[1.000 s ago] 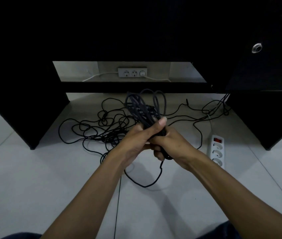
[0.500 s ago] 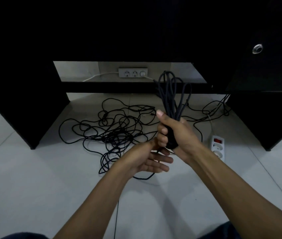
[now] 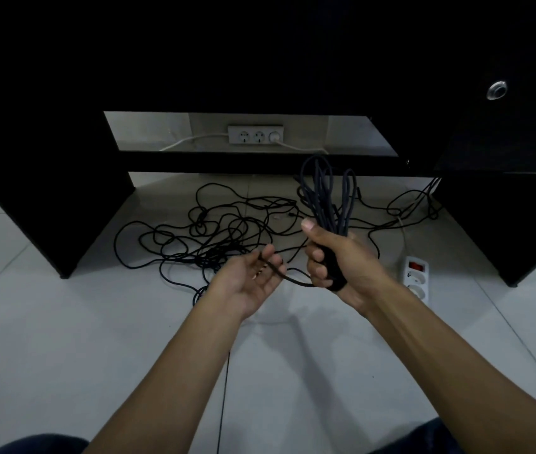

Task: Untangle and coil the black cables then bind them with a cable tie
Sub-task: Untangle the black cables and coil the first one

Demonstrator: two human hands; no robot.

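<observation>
My right hand [image 3: 335,257] grips a coiled bundle of black cable [image 3: 327,194], its loops standing upright above my fist. A loose end of that cable [image 3: 287,278] runs leftward from the fist across my left hand [image 3: 250,283], which lies palm up with relaxed fingers under it. Behind my hands a tangle of thin black cables [image 3: 214,231] sprawls over the white tiled floor beneath the black desk. No cable tie shows in view.
A white power strip [image 3: 418,281] lies on the floor right of my right hand. A grey wall socket strip [image 3: 255,135] with a white lead sits behind the desk [image 3: 47,191]. More black cables [image 3: 414,204] trail at the right desk leg.
My right hand took the coiled bundle alone and lifted it to the right. My left hand let go, dropped lower left and opened palm up under the loose end.
</observation>
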